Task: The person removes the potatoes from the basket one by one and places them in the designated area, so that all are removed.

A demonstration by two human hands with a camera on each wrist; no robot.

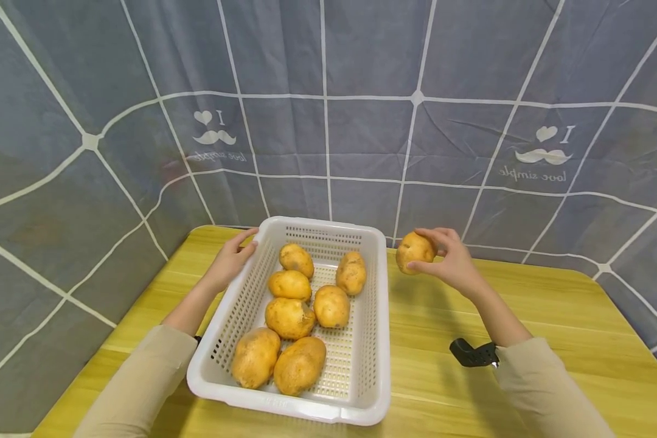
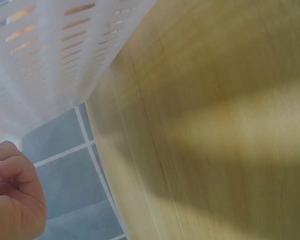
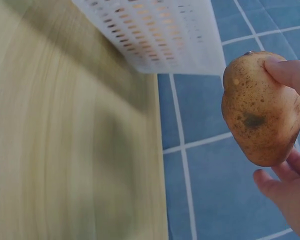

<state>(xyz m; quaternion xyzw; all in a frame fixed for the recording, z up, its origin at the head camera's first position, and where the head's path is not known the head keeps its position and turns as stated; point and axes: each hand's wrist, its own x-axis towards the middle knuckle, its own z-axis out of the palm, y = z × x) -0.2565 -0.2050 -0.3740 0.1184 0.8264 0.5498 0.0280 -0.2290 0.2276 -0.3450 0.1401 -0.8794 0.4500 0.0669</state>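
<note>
A white perforated plastic basket (image 1: 384, 316) stands on the table with several yellow-brown potatoes (image 1: 289, 318) inside. At its far left corner, my left hand (image 1: 231, 260) grips the rim; the left wrist view shows its fingers (image 2: 15, 170) curled beside the basket wall (image 2: 45, 65). To the right of the basket, my right hand (image 1: 455, 263) holds one potato (image 1: 412, 252) above the table between thumb and fingers. That potato has a dark spot in the right wrist view, where the hand (image 3: 292, 200) comes in from the right side.
The yellow wood-grain table (image 1: 525, 316) reaches out on both sides of the basket. Behind it hangs a grey curtain (image 1: 367, 140) with white grid lines. A black strap (image 1: 473, 353) is at the right wrist.
</note>
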